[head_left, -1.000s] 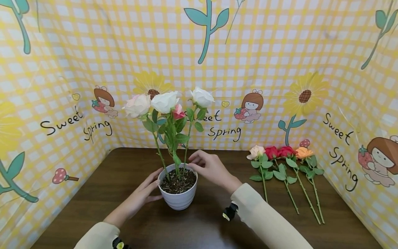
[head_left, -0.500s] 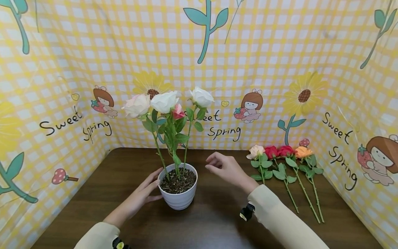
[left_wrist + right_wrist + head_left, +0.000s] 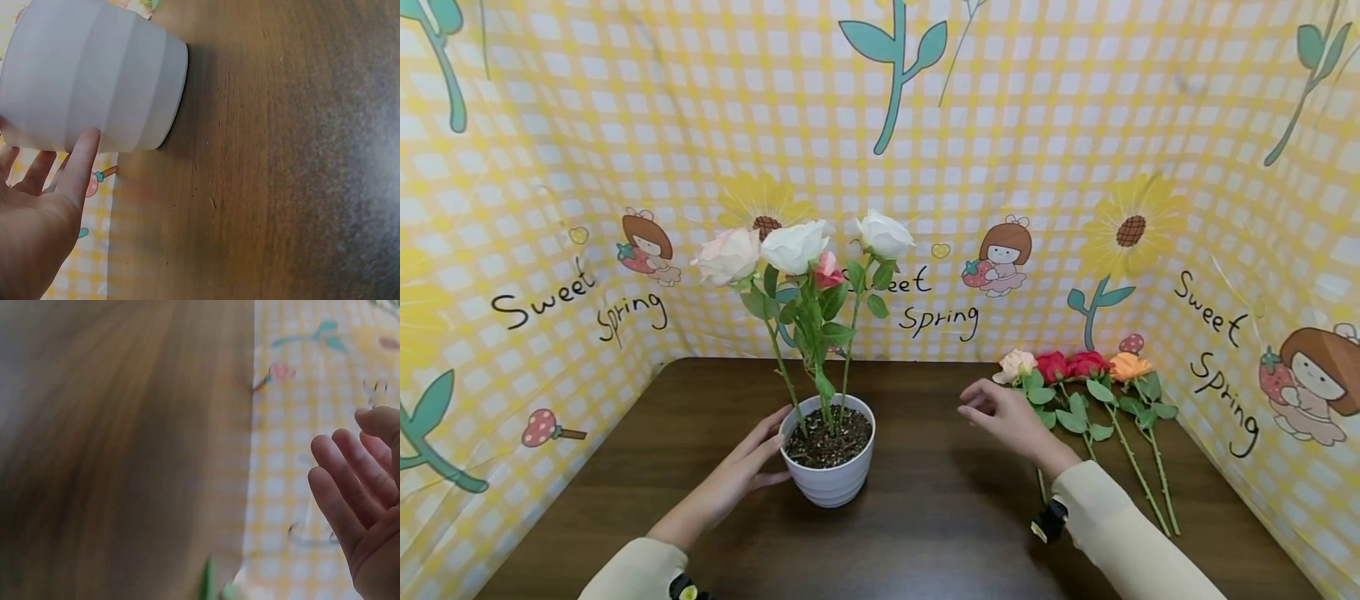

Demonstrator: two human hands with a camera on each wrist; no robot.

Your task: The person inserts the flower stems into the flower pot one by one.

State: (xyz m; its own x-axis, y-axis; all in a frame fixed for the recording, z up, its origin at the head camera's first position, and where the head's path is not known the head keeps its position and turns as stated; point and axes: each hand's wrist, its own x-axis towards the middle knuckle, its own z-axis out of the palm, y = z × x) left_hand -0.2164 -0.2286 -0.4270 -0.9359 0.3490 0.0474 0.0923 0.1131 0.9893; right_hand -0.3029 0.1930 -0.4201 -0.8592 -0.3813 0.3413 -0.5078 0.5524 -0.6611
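A white ribbed flowerpot (image 3: 829, 483) filled with dark soil (image 3: 831, 442) stands on the table. Rising from the soil are a pale pink rose (image 3: 727, 256), two white roses (image 3: 794, 247) and a small pink-red bloom (image 3: 828, 271). My left hand (image 3: 737, 471) rests against the pot's left side, its fingers fairly straight; the left wrist view shows the fingertips touching the wall of the pot (image 3: 94, 81). Above the table, near the loose roses, is my right hand (image 3: 1018, 423), with nothing in its relaxed fingers. It hides part of the peach rose's (image 3: 1017, 367) stem.
Beside the peach rose lie two red roses (image 3: 1087, 364) and an orange rose (image 3: 1129, 366), heads toward the back, stems toward the front. A checked yellow cloth (image 3: 1022, 117) encloses the brown wooden table (image 3: 925, 533) at the back and sides.
My right hand has left the pot's right rim and travelled right across the table to the loose roses. The left hand stays against the pot, and the potted roses look the same.
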